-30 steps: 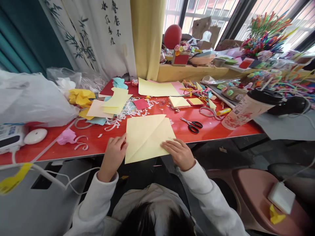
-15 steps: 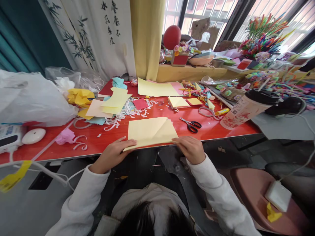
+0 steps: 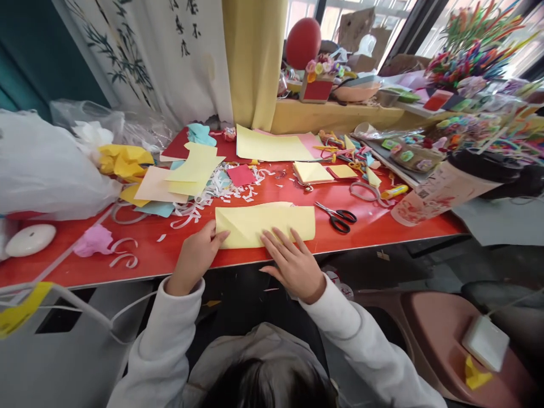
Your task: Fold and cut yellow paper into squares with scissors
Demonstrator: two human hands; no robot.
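A pale yellow sheet of paper, folded over into a long strip, lies at the front edge of the red table. My left hand grips its left end, thumb on top and fingers at the edge. With fingers spread, my right hand rests flat on the paper's lower middle, holding nothing. A diagonal crease shows on the left part of the sheet. Just right of the paper lie scissors with black handles, their blades pointing away to the left.
Behind the sheet are white paper shreds, a red paper square and a small pile of yellow note sheets. A lidded cup stands at the right. A white plastic bag fills the left side.
The paper's near edge has been folded up and over, making the sheet a narrower strip. My right hand has moved left from the right corner and now lies flat on it.
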